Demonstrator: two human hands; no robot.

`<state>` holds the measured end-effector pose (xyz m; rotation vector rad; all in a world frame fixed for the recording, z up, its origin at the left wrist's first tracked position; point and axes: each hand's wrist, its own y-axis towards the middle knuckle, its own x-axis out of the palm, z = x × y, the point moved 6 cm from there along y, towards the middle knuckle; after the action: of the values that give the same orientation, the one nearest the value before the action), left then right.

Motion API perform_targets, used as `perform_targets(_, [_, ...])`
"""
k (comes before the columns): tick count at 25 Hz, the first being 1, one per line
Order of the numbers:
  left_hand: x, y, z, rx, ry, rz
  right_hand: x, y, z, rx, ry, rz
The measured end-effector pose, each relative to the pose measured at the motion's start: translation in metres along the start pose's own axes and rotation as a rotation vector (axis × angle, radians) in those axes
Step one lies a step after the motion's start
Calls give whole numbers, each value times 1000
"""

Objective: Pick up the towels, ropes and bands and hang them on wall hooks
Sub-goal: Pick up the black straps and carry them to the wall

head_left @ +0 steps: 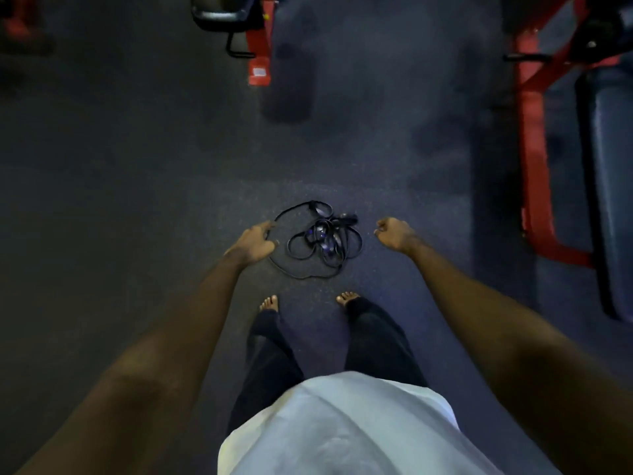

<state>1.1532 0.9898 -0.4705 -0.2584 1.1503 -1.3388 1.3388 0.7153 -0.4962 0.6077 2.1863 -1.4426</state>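
Fingers (264,228) of left hand (253,243): loosely bent and spread, grasping nothing; in this view they overlap the left outer loop of the tangle, and contact cannot be told. Fingers (383,225) of right hand (394,234): curled into a fist with nothing seen inside, right of the tangle and apart from it. Item: tangle (322,240), black rope and flat bands heaped together, lying on the floor (137,200) just ahead of two bare feet (270,303) and between the hands. Handling, judged: light, limp, no stiffness; will sag and trail when lifted; loops likely to snag on one another, or drop free if a single strand is taken; not fragile; the flat strips show a sheen and may be slick. Hold, judged: close over the dense knot at the tangle's middle, where most strands cross, rather than the thin outer loop sweeping round its left and near side; other hand to gather the trailing loop. Not made out: how many separate pieces the tangle contains; which strands are rope and which band; any handles or ends, save a dark lump at its far right edge that may be one. No towels and no wall hooks in view. Beyond the tangle, a red frame (260,46), dim, blurred, cut off at the top; far right of the tangle, a second frame and a dark pad (613,166), cut by the picture edge. Light low; floor detail soft.
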Motion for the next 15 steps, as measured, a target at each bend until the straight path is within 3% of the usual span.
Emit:
perform_targets(9, [12,64,-50,130,234,-260,121,-61,16,360,306,89])
perform_targets(15, [74,132,-77,191,396,-323,216,-23,39,408,516,106])
